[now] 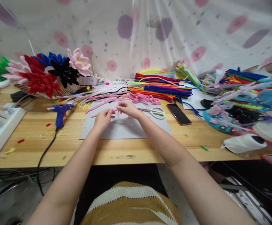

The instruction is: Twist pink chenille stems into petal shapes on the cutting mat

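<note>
In the head view, the person's left hand (pixel 104 118) and right hand (pixel 126 108) are pinching a thin fuzzy pink stem (pixel 115 110) over the flat grey mat (pixel 126 133). It is looking unfinished; bent fuzzy pink pieces (pixel 147 98) behind are maybe looking done.

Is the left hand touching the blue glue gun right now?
Apart: the head view plainly shows wooden tabletop and gray mat between the left hand and blue glue gun.
</note>
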Tool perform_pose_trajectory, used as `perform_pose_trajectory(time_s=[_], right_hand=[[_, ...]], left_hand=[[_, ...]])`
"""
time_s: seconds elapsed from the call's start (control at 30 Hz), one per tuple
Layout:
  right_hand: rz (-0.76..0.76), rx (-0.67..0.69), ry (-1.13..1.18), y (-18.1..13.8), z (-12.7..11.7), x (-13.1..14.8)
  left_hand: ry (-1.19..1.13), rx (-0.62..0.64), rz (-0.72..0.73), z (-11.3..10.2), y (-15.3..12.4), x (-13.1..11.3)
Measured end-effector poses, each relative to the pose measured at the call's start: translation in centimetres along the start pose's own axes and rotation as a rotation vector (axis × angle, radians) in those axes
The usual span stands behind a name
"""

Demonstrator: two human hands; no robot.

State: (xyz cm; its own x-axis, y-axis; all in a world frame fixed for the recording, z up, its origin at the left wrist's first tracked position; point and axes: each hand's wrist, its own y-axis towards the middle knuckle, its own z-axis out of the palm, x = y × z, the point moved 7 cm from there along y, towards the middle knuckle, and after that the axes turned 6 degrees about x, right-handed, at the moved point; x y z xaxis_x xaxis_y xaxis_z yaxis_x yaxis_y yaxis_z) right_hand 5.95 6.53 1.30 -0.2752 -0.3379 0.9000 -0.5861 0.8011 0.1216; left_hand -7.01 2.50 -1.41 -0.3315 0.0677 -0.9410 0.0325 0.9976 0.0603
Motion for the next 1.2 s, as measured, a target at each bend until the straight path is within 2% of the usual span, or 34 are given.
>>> perform_pose_trajectory(time_s=[0.13,0.17,0.2,0.27,0.33,0.43,0.53,0.6,0.67,0.83,1.2], right_hand=[[0.024,-0.015,-0.414,-0.3,-1.0,0.3],[0.044,-0.005,-0.491,-0.4,-1.1,0.4],[0.062,0.017,-0.544,-0.5,-1.1,0.5],[0.073,0.066,-0.567,-0.7,-0.9,0.9],[0.053,0.069,-0.487,-0.7,-0.8,1.2],[0.030,-0.011,-0.254,-0.6,-1.1,1.0],[0.039,-0.102,0.023,-0.3,-1.3,0.0],[0.052,-0.133,0.177,-0.2,-1.2,-0.5],[0.071,-0.143,0.280,-0.1,-1.0,-0.8],[0.099,-0.165,0.364,-0.1,-0.7,-0.8],[0.113,-0.202,0.404,-0.7,-0.7,-1.0]], left_hand=[[0.351,-0.320,0.189,-2.9,-1.3,-3.0],[0.438,-0.366,0.258,-3.1,-1.6,-3.9],[0.518,-0.367,0.321,-3.0,-1.8,-4.6],[0.633,-0.280,0.370,-2.3,-1.5,-5.1],[0.665,-0.180,0.299,-1.5,-0.9,-4.3],[0.470,-0.091,0.101,-0.7,-0.1,-2.1],[-0.011,0.037,-0.090,0.7,-0.1,-0.3],[-0.274,0.113,-0.186,1.8,-0.5,0.0],[-0.396,0.157,-0.241,2.4,-0.8,-0.2],[-0.464,0.197,-0.299,2.7,-1.1,-0.5],[-0.479,0.239,-0.285,3.0,-1.0,-0.5]])
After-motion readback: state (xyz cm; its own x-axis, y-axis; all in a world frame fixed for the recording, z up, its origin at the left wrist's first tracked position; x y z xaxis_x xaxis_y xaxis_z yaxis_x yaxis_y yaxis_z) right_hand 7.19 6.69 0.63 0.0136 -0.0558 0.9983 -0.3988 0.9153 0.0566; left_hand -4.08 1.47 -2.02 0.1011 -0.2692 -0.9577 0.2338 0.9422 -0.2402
